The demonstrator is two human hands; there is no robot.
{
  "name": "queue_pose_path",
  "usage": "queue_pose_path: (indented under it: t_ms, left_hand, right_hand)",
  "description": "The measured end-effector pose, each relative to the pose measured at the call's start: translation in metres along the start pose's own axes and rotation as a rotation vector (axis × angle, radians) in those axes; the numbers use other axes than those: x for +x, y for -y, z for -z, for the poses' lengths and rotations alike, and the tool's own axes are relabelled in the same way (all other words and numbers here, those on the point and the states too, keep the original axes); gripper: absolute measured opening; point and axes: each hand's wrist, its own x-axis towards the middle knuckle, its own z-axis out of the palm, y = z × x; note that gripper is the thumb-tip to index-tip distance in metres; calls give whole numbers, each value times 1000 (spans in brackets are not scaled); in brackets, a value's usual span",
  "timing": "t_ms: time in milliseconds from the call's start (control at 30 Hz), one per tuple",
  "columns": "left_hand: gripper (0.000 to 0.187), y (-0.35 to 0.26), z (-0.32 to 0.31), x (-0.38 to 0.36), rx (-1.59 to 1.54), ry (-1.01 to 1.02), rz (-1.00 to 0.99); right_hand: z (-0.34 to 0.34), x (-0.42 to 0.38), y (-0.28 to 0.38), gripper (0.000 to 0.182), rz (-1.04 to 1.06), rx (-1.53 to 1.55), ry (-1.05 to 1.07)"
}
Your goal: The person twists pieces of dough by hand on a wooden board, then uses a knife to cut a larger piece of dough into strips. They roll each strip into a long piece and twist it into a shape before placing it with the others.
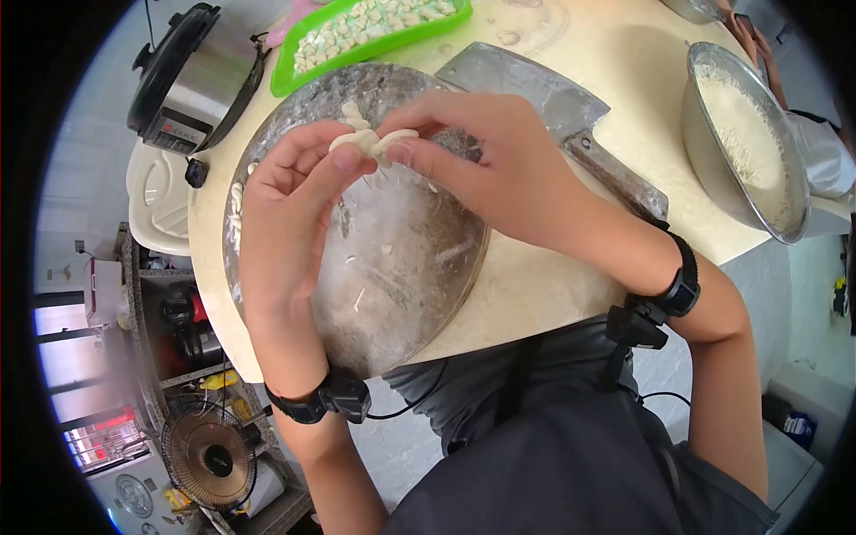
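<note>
The dough, pale and soft-looking, forms two rounded lobes meeting mid-piece, one pinched in the left grip, the other in the right grip, above the board.

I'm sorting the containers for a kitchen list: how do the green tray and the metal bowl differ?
The green tray is oblong and shallow; the metal bowl is round and deep. The tray holds many small dough pieces, while the bowl holds pale, flour-like contents. Both stand on the cream table.
</note>
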Motion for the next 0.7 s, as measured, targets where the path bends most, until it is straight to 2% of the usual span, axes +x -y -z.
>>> queue_pose_path:
  t_ms: [133,433,700]
  left_hand:
    - [27,-4,-7,-2,49,-42,-46]
    - [35,-7,0,-1,39,16,-16]
    - [38,-5,2,1,-133,20,-23]
  right_hand:
    - [3,3,4,26,-265,315,60]
    - [4,5,0,24,-365,578,72]
    - [4,5,2,34,-387,634,156]
